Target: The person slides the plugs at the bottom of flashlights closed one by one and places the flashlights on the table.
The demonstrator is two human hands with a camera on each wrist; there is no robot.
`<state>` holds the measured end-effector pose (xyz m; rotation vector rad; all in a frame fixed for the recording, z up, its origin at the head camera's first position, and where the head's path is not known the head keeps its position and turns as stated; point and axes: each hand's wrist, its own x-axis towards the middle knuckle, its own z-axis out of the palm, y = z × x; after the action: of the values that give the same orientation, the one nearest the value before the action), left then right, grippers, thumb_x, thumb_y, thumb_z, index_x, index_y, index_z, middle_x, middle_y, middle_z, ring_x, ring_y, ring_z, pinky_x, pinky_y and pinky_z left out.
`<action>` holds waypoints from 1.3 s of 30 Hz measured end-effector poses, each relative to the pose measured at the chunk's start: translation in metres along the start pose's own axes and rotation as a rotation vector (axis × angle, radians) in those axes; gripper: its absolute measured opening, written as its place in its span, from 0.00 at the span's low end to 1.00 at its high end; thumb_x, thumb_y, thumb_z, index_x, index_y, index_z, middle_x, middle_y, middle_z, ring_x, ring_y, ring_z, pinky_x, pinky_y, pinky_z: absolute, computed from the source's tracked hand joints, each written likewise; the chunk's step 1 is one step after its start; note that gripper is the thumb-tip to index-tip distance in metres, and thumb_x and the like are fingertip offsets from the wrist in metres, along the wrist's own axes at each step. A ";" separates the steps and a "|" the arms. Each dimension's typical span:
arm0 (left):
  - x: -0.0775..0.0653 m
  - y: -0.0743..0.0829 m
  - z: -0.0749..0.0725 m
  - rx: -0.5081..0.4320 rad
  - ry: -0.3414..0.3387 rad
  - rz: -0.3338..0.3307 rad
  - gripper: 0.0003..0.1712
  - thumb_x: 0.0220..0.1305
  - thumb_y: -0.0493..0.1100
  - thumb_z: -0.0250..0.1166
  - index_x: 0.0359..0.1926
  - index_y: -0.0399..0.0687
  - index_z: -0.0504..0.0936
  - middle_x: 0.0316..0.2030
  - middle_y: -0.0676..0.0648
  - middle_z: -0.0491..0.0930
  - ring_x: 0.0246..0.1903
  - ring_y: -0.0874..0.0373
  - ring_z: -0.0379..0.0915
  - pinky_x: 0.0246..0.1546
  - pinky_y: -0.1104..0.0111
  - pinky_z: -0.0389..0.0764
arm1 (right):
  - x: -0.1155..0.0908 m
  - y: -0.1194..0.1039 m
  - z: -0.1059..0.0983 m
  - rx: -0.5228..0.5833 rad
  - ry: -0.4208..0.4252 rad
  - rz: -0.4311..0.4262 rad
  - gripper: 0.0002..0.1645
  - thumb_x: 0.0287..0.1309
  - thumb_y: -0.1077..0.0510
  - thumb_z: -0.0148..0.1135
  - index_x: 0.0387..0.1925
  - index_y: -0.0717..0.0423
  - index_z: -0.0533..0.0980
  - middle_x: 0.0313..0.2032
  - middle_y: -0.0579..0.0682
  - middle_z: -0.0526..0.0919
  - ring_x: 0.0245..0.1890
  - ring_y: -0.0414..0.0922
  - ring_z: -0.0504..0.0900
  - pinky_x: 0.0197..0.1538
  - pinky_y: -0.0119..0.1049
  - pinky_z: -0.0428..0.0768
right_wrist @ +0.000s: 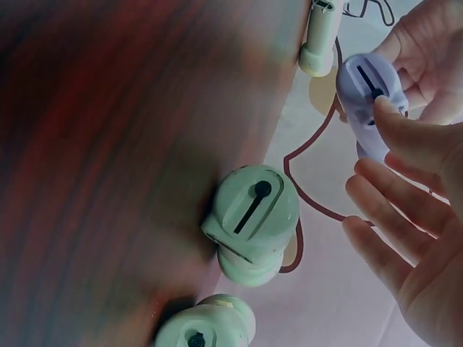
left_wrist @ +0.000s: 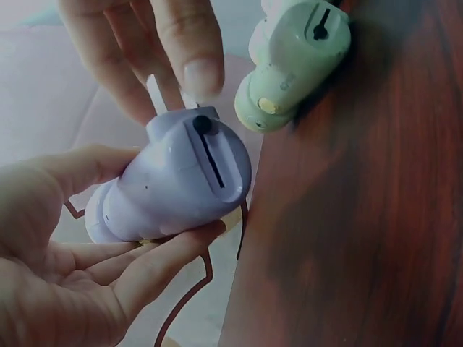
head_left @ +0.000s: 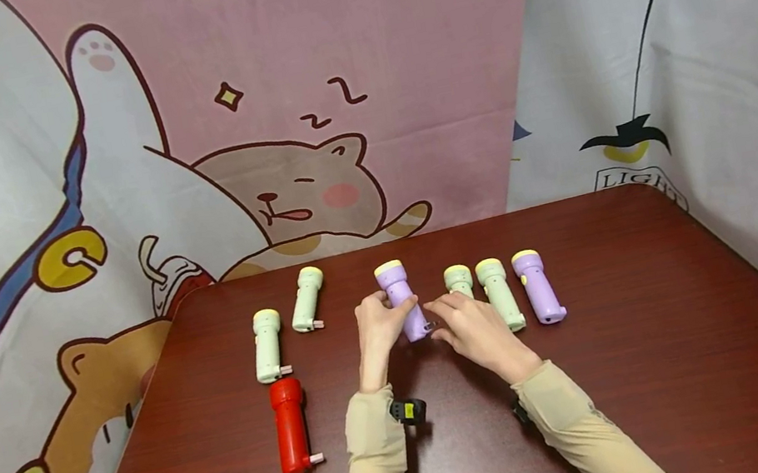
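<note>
My left hand (head_left: pixel 380 326) grips the purple flashlight (head_left: pixel 397 287); my right hand (head_left: pixel 477 329), fingers spread beside it, should touch its plug prongs (left_wrist: pixel 155 95) gently.

Site type: curtained-off work area; whether in a home, lab or studio, cannot tell. Evidence: cartoon-printed cloth (head_left: pixel 422 51) spans the upper frame; pale printed fabric (head_left: pixel 725 40) hangs down the right side; dark reddish-brown, wood-grained counter (head_left: pixel 677 370) occupies the lower centre.
</note>
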<state>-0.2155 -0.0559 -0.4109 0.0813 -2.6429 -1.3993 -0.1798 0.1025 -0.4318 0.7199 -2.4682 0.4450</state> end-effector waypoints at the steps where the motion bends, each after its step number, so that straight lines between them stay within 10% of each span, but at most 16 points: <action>1: 0.000 0.000 0.000 -0.010 -0.003 -0.001 0.20 0.48 0.47 0.72 0.34 0.33 0.84 0.29 0.38 0.86 0.29 0.53 0.82 0.25 0.70 0.76 | 0.000 -0.001 0.000 0.002 -0.004 0.001 0.25 0.41 0.57 0.76 0.44 0.57 0.80 0.39 0.49 0.85 0.39 0.46 0.81 0.35 0.39 0.80; 39: 0.000 0.002 0.002 -0.072 -0.046 -0.024 0.24 0.48 0.49 0.72 0.39 0.33 0.83 0.32 0.37 0.86 0.32 0.50 0.84 0.30 0.66 0.81 | 0.003 0.002 0.002 0.124 0.046 -0.035 0.20 0.42 0.63 0.74 0.40 0.63 0.82 0.37 0.53 0.87 0.38 0.48 0.82 0.40 0.39 0.80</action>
<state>-0.2160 -0.0530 -0.4104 0.0743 -2.6328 -1.5204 -0.1842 0.1018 -0.4322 0.7930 -2.3978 0.5989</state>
